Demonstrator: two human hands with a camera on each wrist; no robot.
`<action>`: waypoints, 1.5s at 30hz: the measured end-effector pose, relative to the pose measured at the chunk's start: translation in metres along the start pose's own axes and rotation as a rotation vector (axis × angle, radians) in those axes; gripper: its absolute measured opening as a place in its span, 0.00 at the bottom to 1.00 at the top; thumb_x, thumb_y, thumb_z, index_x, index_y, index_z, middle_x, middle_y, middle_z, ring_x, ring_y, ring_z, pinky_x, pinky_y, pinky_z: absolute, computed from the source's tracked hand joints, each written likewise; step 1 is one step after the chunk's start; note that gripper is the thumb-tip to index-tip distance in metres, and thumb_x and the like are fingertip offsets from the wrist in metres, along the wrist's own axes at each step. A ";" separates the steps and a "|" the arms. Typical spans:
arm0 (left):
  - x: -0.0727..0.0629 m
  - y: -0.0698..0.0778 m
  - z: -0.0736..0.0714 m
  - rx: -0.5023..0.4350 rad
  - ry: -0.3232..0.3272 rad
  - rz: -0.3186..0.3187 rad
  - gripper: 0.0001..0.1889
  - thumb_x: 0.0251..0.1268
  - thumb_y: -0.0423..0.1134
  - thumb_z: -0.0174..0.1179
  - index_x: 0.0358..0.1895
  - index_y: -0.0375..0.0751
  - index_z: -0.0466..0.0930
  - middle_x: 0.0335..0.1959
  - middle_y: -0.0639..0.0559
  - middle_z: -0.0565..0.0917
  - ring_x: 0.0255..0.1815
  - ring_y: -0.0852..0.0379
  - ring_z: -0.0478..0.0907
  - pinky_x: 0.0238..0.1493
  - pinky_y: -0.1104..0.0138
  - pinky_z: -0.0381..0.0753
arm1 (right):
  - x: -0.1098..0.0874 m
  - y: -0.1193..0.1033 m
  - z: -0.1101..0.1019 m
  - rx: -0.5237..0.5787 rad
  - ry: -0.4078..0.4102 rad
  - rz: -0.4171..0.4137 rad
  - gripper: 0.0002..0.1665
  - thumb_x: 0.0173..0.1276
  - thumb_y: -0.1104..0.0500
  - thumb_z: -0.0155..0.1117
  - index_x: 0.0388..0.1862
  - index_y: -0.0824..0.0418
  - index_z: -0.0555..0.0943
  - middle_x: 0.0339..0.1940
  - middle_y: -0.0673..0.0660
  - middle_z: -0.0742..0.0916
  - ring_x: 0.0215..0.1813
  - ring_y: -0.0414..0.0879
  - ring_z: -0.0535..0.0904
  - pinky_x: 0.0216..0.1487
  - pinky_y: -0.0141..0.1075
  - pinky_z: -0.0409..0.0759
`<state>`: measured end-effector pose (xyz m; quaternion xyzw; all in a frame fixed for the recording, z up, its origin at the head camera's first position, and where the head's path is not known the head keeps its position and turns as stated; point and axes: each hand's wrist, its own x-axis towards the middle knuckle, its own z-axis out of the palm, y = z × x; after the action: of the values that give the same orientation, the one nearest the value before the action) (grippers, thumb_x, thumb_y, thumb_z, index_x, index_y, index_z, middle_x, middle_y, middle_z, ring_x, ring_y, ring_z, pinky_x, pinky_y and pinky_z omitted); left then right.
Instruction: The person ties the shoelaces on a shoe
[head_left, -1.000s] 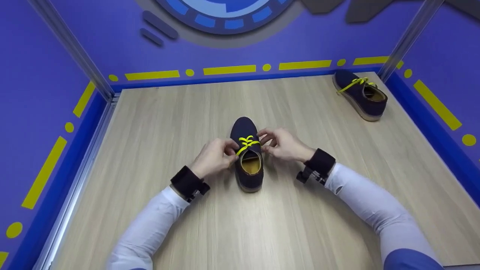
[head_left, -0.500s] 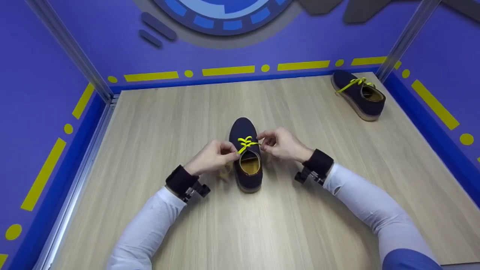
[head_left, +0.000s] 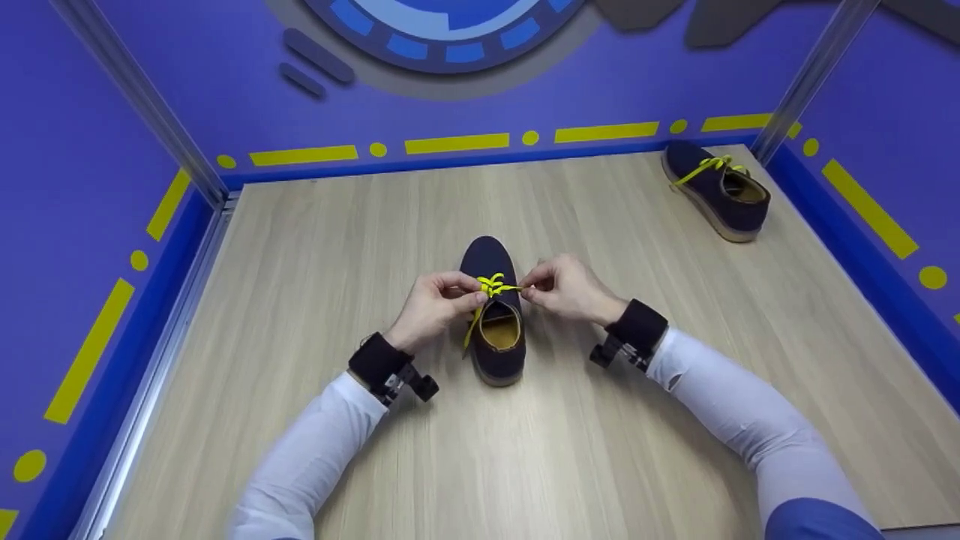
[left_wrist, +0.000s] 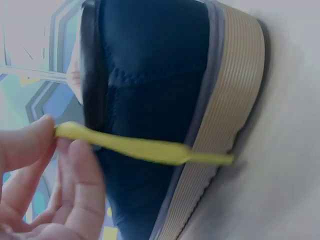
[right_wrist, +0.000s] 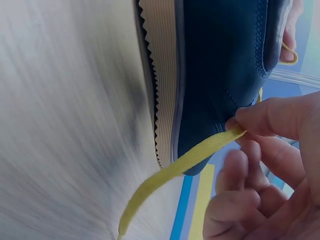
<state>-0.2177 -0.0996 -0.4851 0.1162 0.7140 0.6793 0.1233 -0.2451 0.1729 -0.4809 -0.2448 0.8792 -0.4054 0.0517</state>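
Note:
A dark shoe (head_left: 488, 256) with a tan sole stands upright mid-table, its toe pointing away from me. My left hand (head_left: 437, 306) pinches one yellow shoelace (left_wrist: 150, 151) between thumb and forefinger over the shoe's opening; the lace's loose end hangs down the shoe's left side. On the other side, my right hand (head_left: 571, 289) pinches another yellow lace end (right_wrist: 175, 167), drawn out sideways from the lacing. That end trails below the fingertips in the right wrist view. My left fingers partly cover the lacing in the head view.
A second dark shoe (head_left: 718, 191) with yellow laces stands at the table's far right corner. Blue walls (head_left: 480, 105) with yellow marks enclose the wooden table (head_left: 337, 225) at the back and sides. A metal rail (head_left: 161, 345) runs along the left edge.
My left hand has moved up and right, over the shoe's lacing, bringing its lace along; the lace end now hangs down the left side. The right hand stays almost in place.

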 end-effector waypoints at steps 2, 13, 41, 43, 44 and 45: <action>0.001 0.000 0.004 -0.011 0.032 0.022 0.11 0.72 0.26 0.73 0.51 0.21 0.88 0.31 0.64 0.91 0.31 0.67 0.85 0.35 0.72 0.88 | -0.001 0.000 0.000 -0.005 0.004 -0.003 0.10 0.72 0.67 0.73 0.47 0.64 0.96 0.37 0.60 0.95 0.30 0.33 0.78 0.33 0.24 0.74; 0.007 -0.002 0.018 -0.045 0.129 0.057 0.08 0.71 0.26 0.74 0.49 0.27 0.89 0.31 0.58 0.90 0.27 0.64 0.82 0.30 0.73 0.82 | -0.004 -0.001 0.000 0.039 -0.001 0.012 0.10 0.75 0.68 0.70 0.48 0.65 0.96 0.28 0.63 0.94 0.24 0.35 0.81 0.25 0.23 0.71; 0.005 -0.003 0.021 0.034 0.100 0.114 0.09 0.79 0.28 0.67 0.52 0.23 0.86 0.37 0.49 0.94 0.31 0.63 0.85 0.29 0.74 0.81 | 0.005 -0.020 -0.005 0.127 0.204 -0.143 0.13 0.83 0.60 0.69 0.56 0.64 0.95 0.39 0.66 0.97 0.25 0.27 0.84 0.26 0.23 0.77; 0.005 -0.003 0.021 0.043 0.099 0.119 0.08 0.79 0.28 0.67 0.51 0.25 0.87 0.37 0.51 0.94 0.30 0.64 0.85 0.28 0.74 0.81 | 0.008 -0.023 -0.004 0.122 0.207 -0.164 0.13 0.83 0.60 0.69 0.55 0.63 0.95 0.41 0.64 0.97 0.26 0.34 0.87 0.26 0.23 0.76; 0.005 -0.003 0.021 0.046 0.099 0.121 0.07 0.79 0.28 0.67 0.51 0.25 0.87 0.37 0.51 0.94 0.30 0.64 0.85 0.28 0.74 0.81 | 0.010 -0.024 -0.004 0.118 0.208 -0.172 0.13 0.83 0.60 0.69 0.55 0.63 0.95 0.42 0.63 0.97 0.27 0.38 0.88 0.26 0.23 0.76; 0.005 -0.003 0.021 0.047 0.097 0.122 0.07 0.79 0.28 0.67 0.51 0.25 0.87 0.37 0.51 0.94 0.30 0.64 0.85 0.28 0.74 0.81 | 0.012 -0.026 -0.003 0.116 0.207 -0.178 0.13 0.84 0.60 0.68 0.55 0.63 0.95 0.43 0.63 0.98 0.28 0.44 0.90 0.27 0.23 0.76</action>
<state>-0.2153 -0.0783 -0.4890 0.1293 0.7263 0.6737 0.0439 -0.2462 0.1555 -0.4583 -0.2754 0.8298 -0.4815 -0.0612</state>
